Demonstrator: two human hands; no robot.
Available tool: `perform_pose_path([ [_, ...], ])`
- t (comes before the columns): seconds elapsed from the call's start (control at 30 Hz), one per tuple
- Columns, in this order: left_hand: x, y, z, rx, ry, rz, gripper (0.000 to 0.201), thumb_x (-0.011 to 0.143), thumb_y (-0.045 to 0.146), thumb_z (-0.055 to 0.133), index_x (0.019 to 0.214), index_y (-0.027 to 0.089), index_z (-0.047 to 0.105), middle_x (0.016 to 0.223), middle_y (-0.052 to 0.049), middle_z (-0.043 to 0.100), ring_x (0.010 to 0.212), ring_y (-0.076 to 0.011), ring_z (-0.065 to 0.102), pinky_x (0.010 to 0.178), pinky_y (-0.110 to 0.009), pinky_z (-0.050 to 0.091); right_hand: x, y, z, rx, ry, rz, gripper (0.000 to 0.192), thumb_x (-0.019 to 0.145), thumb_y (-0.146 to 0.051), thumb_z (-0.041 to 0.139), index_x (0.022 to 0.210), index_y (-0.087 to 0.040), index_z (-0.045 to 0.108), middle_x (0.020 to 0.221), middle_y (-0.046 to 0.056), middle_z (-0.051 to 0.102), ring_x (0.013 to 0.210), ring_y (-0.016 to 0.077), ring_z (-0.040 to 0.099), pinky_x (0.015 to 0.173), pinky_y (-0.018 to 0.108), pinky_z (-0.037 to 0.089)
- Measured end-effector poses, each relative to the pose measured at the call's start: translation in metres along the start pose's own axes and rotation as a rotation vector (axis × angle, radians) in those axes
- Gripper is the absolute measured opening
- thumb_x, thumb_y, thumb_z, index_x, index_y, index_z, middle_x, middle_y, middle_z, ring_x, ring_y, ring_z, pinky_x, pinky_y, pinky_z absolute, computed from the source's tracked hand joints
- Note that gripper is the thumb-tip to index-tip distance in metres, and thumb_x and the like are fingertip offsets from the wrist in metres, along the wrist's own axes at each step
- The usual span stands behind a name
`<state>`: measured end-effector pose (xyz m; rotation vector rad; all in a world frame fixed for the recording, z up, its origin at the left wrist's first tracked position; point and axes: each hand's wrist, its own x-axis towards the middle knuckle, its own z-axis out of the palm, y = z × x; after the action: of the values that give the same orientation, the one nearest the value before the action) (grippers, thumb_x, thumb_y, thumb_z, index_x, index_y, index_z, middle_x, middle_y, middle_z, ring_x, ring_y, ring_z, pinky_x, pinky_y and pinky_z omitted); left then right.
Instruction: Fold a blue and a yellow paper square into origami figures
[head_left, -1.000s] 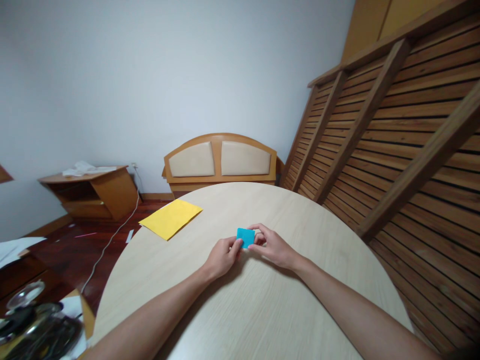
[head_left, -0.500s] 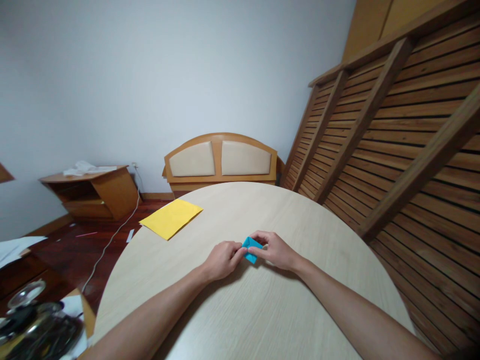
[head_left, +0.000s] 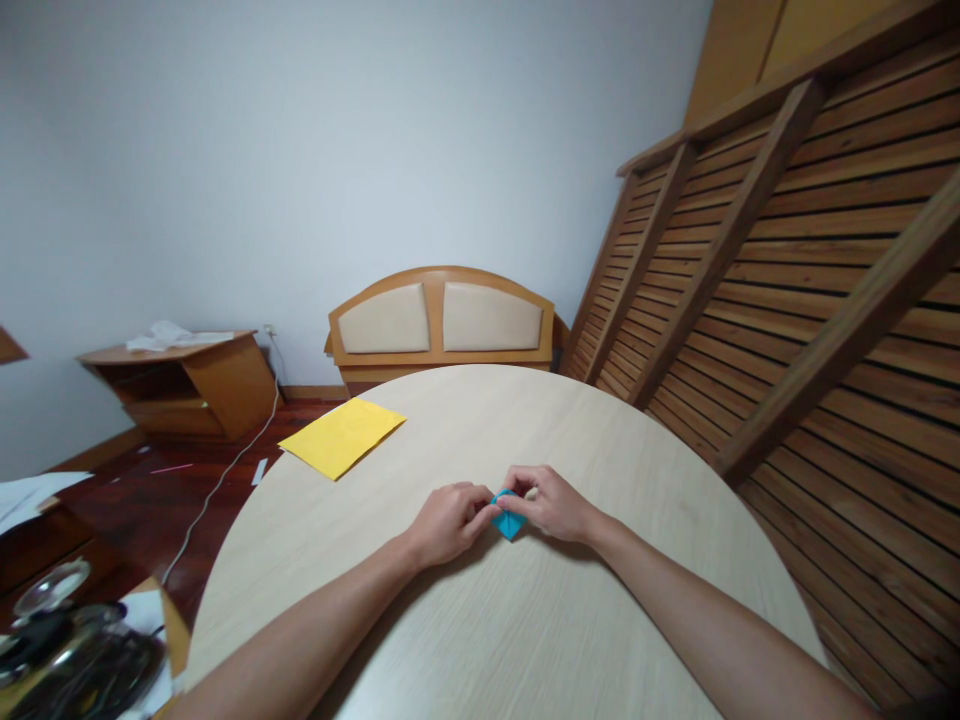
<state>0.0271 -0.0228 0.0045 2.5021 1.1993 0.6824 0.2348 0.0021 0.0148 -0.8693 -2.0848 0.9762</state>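
A small folded piece of blue paper [head_left: 509, 520] lies low over the round light-wood table [head_left: 525, 640], near its middle. My left hand [head_left: 447, 522] pinches its left side with thumb and fingertips. My right hand [head_left: 551, 503] grips its right side, fingers curled over the top. Most of the paper is hidden between the two hands; only a small pointed corner shows.
A yellow sheet of paper [head_left: 342, 435] lies at the table's far left edge. Behind the table stand an upholstered wooden headboard [head_left: 441, 322] and a slatted wooden frame [head_left: 787, 260] leaning at the right. A low cabinet [head_left: 184, 385] and clutter [head_left: 67, 650] are at the left.
The blue paper was held up as a flat rectangle; both hands have lowered it toward the table and folded it smaller, so that less of it shows.
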Motion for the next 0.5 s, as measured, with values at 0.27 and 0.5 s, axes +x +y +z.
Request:
perform_pose_path([
  [0.27, 0.0028, -0.0044, 0.004, -0.194, 0.072, -0.066, 0.035, 0.098, 0.038, 0.045, 0.089, 0.017, 0.072, 0.079, -0.003, 0.071, 0.067, -0.0143, 0.058, 0.063, -0.023, 0.039, 0.0025, 0.0015, -0.0015, 0.026, 0.032, -0.004, 0.027, 0.084, -0.04, 0.07, 0.093, -0.015, 0.074, 0.085, 0.005, 0.072, 0.074, 0.0167, 0.063, 0.067, 0.027, 0.049],
  [0.5, 0.0023, -0.0054, 0.0053, -0.237, 0.122, -0.107, 0.03, 0.096, 0.039, 0.05, 0.097, 0.018, 0.07, 0.08, -0.003, 0.071, 0.062, -0.0129, 0.058, 0.059, -0.022, 0.04, 0.003, 0.0028, -0.001, 0.087, 0.038, 0.025, 0.028, 0.081, -0.041, 0.073, 0.092, -0.015, 0.074, 0.083, 0.005, 0.072, 0.073, 0.017, 0.063, 0.065, 0.027, 0.049],
])
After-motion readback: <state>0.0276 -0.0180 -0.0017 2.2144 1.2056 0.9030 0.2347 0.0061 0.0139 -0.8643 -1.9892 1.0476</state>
